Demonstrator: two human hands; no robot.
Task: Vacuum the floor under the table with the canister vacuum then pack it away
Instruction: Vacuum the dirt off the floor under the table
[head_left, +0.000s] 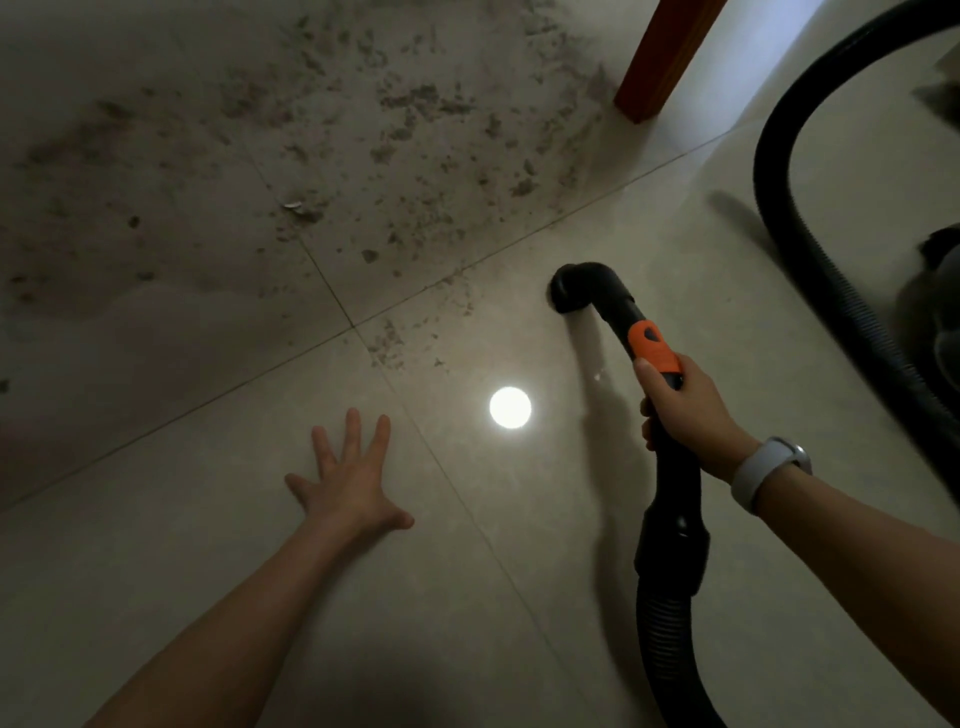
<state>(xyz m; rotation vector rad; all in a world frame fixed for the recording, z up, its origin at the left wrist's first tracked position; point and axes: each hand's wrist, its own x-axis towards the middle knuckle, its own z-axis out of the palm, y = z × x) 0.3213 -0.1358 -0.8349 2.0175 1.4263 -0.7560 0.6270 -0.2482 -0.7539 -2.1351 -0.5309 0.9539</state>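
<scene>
While the right hand (685, 410) closes its fingers around the vacuum handle (655, 352), the left hand (349, 480) lies flat on the tiled floor (208, 519) with all fingers straight and spread, holding nothing. From the middle of the view, the handle is at about three o'clock. It is a black curved tube with a bright orange sleeve just above the gripping hand, and the thumb touches the lower edge of this orange part. The bent black nozzle (576, 288) at its end points down, very near or touching the floor; I cannot tell which. Below the hand the tube becomes thicker and joins a black ribbed hose (670, 639), which goes out at five o'clock. Another stretch of hose (779, 171) makes a big curve at two o'clock along the right edge. On the right wrist sits a white watch band (763, 470). Grey dust and crumbs (415, 130) cover the tiles from ten to twelve o'clock, well apart from the nozzle. A reddish wooden table leg (660, 57) stands at one o'clock. A round bright light reflection (510, 408) shines on the floor between both hands.
</scene>
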